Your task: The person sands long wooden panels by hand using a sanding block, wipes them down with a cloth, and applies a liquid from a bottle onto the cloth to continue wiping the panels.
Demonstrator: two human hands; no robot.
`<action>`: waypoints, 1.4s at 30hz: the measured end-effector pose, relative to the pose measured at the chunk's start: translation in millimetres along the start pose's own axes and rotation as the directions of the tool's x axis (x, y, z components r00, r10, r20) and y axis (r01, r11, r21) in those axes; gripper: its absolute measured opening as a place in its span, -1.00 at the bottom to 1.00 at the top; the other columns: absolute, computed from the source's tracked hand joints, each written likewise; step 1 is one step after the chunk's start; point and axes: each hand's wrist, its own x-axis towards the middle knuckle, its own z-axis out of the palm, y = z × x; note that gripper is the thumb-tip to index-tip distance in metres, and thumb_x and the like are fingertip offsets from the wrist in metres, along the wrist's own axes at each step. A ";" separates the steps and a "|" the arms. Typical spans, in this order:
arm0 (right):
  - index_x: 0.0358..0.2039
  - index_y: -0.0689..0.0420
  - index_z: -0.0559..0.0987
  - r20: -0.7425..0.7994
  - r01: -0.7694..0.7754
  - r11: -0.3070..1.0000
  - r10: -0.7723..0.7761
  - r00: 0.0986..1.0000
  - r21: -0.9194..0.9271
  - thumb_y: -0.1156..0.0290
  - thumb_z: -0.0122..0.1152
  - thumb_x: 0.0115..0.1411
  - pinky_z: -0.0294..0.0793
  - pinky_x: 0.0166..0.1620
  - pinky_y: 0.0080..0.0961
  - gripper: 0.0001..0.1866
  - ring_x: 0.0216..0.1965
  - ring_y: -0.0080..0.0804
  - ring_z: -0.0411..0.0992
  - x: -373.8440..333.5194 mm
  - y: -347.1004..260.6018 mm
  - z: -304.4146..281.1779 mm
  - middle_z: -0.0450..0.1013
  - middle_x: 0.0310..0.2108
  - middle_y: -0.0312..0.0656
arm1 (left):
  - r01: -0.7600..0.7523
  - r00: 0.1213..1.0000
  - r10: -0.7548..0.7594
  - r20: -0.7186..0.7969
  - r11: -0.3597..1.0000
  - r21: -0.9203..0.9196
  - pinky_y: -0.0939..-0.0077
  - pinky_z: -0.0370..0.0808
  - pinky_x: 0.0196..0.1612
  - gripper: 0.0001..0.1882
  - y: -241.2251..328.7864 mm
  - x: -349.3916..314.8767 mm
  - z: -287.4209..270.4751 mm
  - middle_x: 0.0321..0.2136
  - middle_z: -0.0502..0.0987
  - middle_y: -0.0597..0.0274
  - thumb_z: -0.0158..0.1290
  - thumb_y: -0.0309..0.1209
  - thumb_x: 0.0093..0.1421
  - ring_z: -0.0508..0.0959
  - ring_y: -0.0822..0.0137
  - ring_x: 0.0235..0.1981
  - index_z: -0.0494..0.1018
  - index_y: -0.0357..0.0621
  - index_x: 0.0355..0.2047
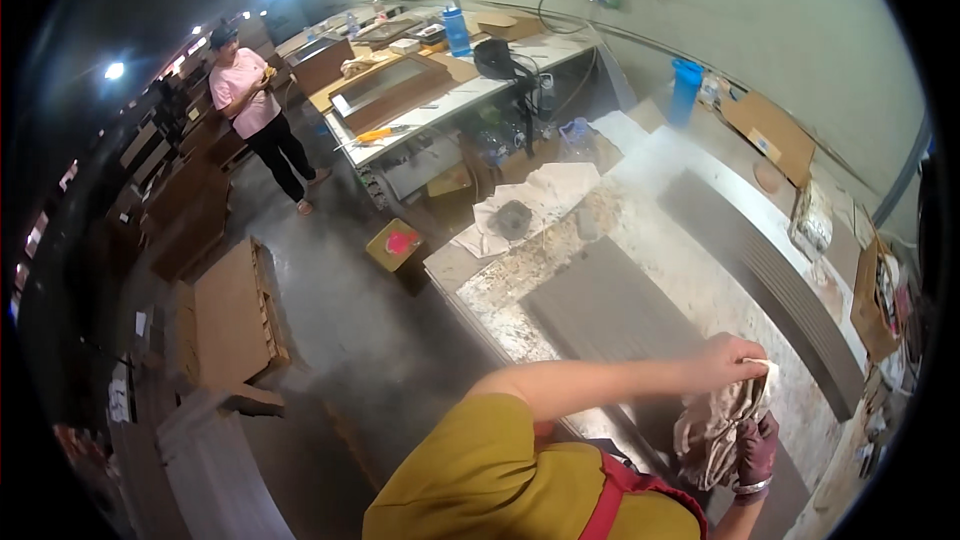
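My left hand (pixel 733 358) is bare and closed on the upper edge of a crumpled, stained pale cloth (pixel 708 432). Lower down, my right hand (pixel 758 450), in a dark glove with a pale band at the wrist, is closed on the same cloth. The cloth bunches between both hands, above the worktable (pixel 690 260). Beneath it lies a flat grey-brown panel (pixel 610 302), partly covered by my left forearm. A stack of long grey-brown strips (pixel 765 265) rests farther right on the table.
A dark round lump (pixel 511 221) sits on a spread pale cloth (pixel 560 185) at the table's far left corner. A blue bottle (pixel 686 92) and a cardboard box (pixel 878 290) stand along the right. Left on the floor is a yellow bin (pixel 394 245); beyond, a person (pixel 250 95) stands beside another bench.
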 end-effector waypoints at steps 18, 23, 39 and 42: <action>0.01 0.27 0.41 -0.263 0.106 0.988 -0.073 0.962 0.114 0.30 0.22 0.15 0.41 -0.25 -0.64 -0.53 -0.33 -0.60 0.39 1.6 -50.5 31.2 0.47 -0.24 -0.24 | 0.414 0.902 -0.432 -0.010 0.870 -0.267 0.68 0.39 -0.35 -0.67 -34.7 -15.0 12.3 -0.33 0.53 0.33 0.03 -0.31 0.23 0.46 0.60 -0.36 0.41 -0.24 -0.06; -0.21 0.28 0.56 -0.432 -0.072 0.986 0.131 0.892 0.149 0.41 0.15 0.19 0.38 -0.22 -0.66 -0.77 -0.33 -0.64 0.37 -6.4 -48.2 16.1 0.48 -0.36 -0.31 | 0.471 0.881 -0.472 -0.001 0.879 -0.079 0.66 0.40 -0.29 -0.76 -23.9 4.8 -0.1 -0.32 0.52 0.28 0.01 -0.35 0.23 0.46 0.56 -0.33 0.48 -0.28 -0.20; -0.31 0.18 0.50 -0.517 0.278 0.878 -0.041 0.855 0.389 0.34 0.09 0.17 0.42 -0.27 -0.61 -0.82 -0.37 -0.56 0.41 7.7 -41.2 -17.6 0.46 -0.42 -0.32 | 0.391 0.811 -0.585 -0.016 0.561 -0.730 0.43 0.52 -0.12 -0.72 -31.8 11.5 26.6 -0.15 0.51 0.12 -0.10 -0.36 0.30 0.54 0.35 -0.17 0.35 -0.28 -0.06; -0.23 0.11 0.46 -0.409 0.273 0.789 -0.031 0.912 0.550 0.27 0.06 0.21 0.37 -0.17 -0.63 -0.79 -0.24 -0.59 0.38 14.4 -17.5 -13.4 0.42 -0.32 -0.34 | 0.449 0.800 -0.592 0.097 0.483 -0.752 0.28 0.53 -0.05 -0.65 -39.4 10.0 21.4 -0.11 0.48 0.04 -0.13 -0.32 0.32 0.53 0.21 -0.10 0.26 -0.27 0.03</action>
